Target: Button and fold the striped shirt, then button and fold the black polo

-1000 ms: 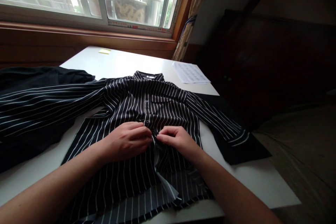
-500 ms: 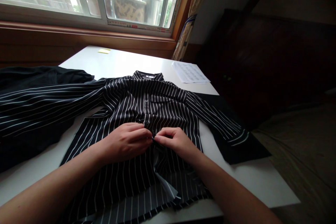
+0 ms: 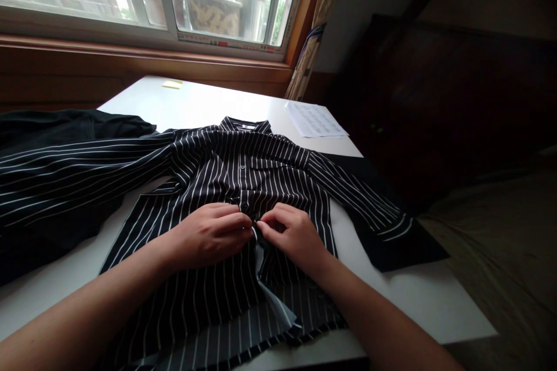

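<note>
A black shirt with thin white stripes (image 3: 243,168) lies face up on a white table (image 3: 418,295), collar toward the window and sleeves spread to both sides. My left hand (image 3: 211,235) and my right hand (image 3: 291,235) meet at the button placket in the middle of the shirt. Both pinch the fabric edges there, fingers curled, fingertips almost touching. Below my hands the two front panels gape open and show the paler inside. Above them the placket is buttoned.
A dark garment (image 3: 65,124) lies under the left sleeve at the table's left. A printed sheet of paper (image 3: 315,120) sits at the far right corner, a yellow note (image 3: 173,84) near the window sill. A dark bed frame stands to the right.
My right hand has edged a little up and left, closing in on my left hand at the placket. The shirt has barely shifted.
</note>
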A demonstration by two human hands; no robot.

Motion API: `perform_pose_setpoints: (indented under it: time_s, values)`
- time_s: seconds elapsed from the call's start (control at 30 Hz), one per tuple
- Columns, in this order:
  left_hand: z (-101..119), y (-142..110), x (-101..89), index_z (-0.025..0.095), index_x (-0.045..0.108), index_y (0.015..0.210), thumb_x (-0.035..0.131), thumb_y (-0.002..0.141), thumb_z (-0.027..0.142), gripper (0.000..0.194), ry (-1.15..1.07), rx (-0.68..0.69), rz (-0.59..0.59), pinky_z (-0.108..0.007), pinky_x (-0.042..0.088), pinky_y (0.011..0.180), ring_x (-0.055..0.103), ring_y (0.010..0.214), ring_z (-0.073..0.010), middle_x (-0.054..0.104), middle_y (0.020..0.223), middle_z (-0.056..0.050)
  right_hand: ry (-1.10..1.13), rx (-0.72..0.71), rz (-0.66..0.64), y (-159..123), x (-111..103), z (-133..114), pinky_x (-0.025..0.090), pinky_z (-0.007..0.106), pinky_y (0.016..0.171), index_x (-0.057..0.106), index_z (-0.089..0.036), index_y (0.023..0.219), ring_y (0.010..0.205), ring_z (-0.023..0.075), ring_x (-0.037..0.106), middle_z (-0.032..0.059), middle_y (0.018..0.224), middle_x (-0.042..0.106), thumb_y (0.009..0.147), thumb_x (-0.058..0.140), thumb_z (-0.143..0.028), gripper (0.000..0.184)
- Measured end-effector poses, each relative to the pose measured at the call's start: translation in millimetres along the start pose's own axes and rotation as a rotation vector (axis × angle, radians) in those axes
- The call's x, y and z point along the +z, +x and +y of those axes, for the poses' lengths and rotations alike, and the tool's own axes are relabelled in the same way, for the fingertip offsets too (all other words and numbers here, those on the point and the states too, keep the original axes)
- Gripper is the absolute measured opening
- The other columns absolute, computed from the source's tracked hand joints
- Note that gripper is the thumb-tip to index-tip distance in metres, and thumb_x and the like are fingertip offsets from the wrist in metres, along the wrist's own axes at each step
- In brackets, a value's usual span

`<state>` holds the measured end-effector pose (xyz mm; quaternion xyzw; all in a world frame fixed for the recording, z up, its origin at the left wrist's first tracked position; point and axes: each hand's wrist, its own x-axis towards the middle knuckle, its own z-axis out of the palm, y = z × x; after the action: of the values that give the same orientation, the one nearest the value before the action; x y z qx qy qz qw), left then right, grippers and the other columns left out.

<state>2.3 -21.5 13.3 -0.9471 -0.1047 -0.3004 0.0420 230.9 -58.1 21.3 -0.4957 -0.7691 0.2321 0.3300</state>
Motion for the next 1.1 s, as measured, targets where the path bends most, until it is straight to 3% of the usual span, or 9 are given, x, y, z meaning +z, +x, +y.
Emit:
perform_pose_setpoints:
  time_s: [0.13, 0.33, 0.6, 1.1]
  values:
    - [1.3, 1.0, -0.2, 0.017, 0.063, 0.089, 0.059, 0.094, 0.015, 0.007, 0.014, -0.011, -0.022, -0.029, 0.046, 0.061, 0.054, 0.069, -0.0130, 0.067, 0.086, -0.001, 0.086, -0.002, -0.027, -1.0, -0.5, -4.3, 0.044, 0.026, 0.064, 0.069, -0.019, 0.075, 0.066, 0.0122, 0.058, -0.0011, 0.073, 0.064, 0.088, 0.069, -0.025, 0.014]
    - [2.1, -1.3, 2.7, 0.017, 0.061, 0.089, 0.056, 0.097, 0.016, 0.009, -0.002, -0.048, -0.034, -0.029, 0.047, 0.062, 0.056, 0.069, -0.0127, 0.066, 0.083, -0.001, 0.297, 0.165, -0.157, 0.6, -0.9, -1.0, 0.047, 0.028, 0.070, 0.073, -0.019, 0.079, 0.075, 0.0158, 0.064, 0.0016, 0.079, 0.071, 0.089, 0.069, -0.036, 0.020]
    - [0.8, -3.3, 6.2, 0.018, 0.060, 0.091, 0.056, 0.096, 0.016, 0.007, -0.036, -0.057, -0.007, -0.028, 0.049, 0.062, 0.057, 0.069, -0.0122, 0.065, 0.083, -0.001, 0.460, 0.300, -0.200, 1.7, -1.3, 4.5, 0.050, 0.031, 0.076, 0.076, -0.018, 0.083, 0.081, 0.0192, 0.066, 0.0035, 0.083, 0.074, 0.085, 0.071, -0.042, 0.025]
    - [1.7, -3.6, 4.2, 0.017, 0.059, 0.092, 0.055, 0.097, 0.016, 0.007, -0.013, -0.048, -0.039, -0.030, 0.048, 0.064, 0.056, 0.071, -0.0132, 0.066, 0.085, -0.002, 0.558, 0.397, -0.274, 3.0, -1.7, 4.4, 0.040, 0.025, 0.058, 0.076, -0.016, 0.082, 0.060, 0.0109, 0.051, -0.0002, 0.068, 0.064, 0.082, 0.073, -0.045, 0.029]
